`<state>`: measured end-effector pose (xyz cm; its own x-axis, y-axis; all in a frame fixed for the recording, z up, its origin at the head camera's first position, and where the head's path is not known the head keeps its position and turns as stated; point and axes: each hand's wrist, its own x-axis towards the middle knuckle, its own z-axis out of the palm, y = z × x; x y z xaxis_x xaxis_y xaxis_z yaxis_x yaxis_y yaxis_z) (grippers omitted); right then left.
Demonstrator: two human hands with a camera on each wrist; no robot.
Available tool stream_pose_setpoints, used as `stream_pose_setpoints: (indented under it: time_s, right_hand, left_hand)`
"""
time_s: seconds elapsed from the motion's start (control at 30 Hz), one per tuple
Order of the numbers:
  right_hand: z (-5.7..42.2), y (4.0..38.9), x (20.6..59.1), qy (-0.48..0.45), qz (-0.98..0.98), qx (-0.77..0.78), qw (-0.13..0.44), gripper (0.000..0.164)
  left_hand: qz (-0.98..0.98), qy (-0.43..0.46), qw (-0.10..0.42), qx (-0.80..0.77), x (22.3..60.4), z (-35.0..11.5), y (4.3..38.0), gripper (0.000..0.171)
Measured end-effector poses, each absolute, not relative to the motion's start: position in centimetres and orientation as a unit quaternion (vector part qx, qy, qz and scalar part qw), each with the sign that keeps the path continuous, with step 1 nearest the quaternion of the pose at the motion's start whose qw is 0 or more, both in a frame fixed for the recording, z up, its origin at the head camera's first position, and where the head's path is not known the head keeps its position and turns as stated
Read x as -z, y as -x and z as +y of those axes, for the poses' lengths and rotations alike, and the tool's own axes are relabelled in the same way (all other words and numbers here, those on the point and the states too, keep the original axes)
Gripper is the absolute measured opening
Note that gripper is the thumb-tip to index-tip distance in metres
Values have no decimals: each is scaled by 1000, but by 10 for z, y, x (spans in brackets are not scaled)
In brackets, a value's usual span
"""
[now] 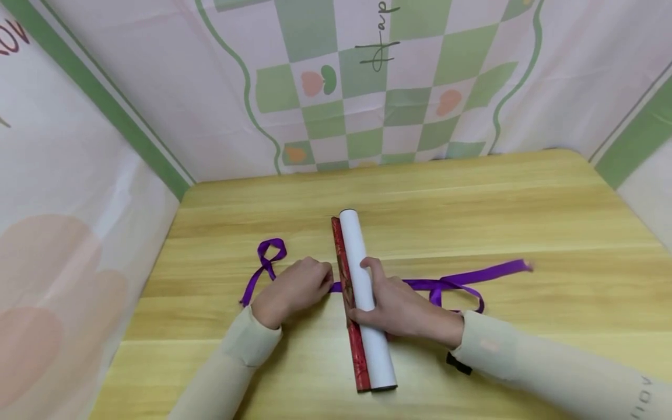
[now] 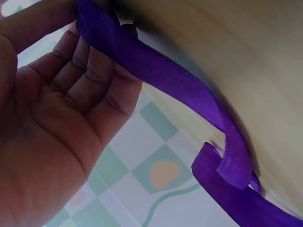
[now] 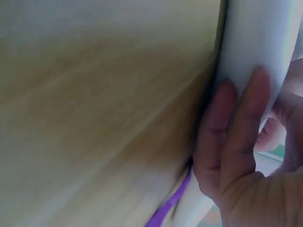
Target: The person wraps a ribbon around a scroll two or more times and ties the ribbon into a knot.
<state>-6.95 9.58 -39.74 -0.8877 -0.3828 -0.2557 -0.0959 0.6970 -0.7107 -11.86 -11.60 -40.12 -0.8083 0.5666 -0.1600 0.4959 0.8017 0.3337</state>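
A white roll (image 1: 359, 245) lies lengthwise on the table, with a narrow red patterned rolled edge (image 1: 357, 353) along its left side. Under them a purple ribbon (image 1: 488, 273) runs crosswise, its loose ends out to either side. My right hand (image 1: 404, 308) grips the roll around its middle from the right; in the right wrist view its fingers (image 3: 244, 127) lie along the white surface. Just left of the roll, my left hand (image 1: 298, 290) pinches the ribbon. The left wrist view shows the ribbon (image 2: 165, 85) trailing from the fingertips down in a curl.
The wooden table (image 1: 252, 210) reaches to a fabric wall (image 1: 409, 116) with green and white checks behind it. Another pale cloth wall (image 1: 79, 175) stands at the left. A small black object (image 1: 459, 364) shows beneath the right cuff.
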Motion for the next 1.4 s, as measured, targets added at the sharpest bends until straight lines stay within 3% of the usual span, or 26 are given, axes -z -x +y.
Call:
stream_pose_setpoints:
  time_s: [0.13,0.4,0.57,0.73,0.93,1.2,1.4]
  right_hand:
    - [104,74,390,154,915,322,191,87]
    - [157,91,384,224,961,151,56,45]
    - [178,94,387,243,957,119,105,28]
    - [189,97,389,234,947,158,155,13]
    - [197,103,390,250,936,194,153,11]
    - [201,108,388,243,930,222,164,13]
    - [216,116,382,261,903,277,200,22]
  left_hand:
    - [942,-281,127,-136,401,-116,118,18]
    - [942,-288,124,-123,401,-121,114,14]
    - [939,-286,144,-125,400,-125,112,13]
    - [936,-300,128,-129,401,-117,114,17]
    - [939,-302,113,-121,401,-104,118,30]
    - [937,-312,111,-113,402,-98,122,27]
    - [928,-313,146,-142,395,-112,125,22]
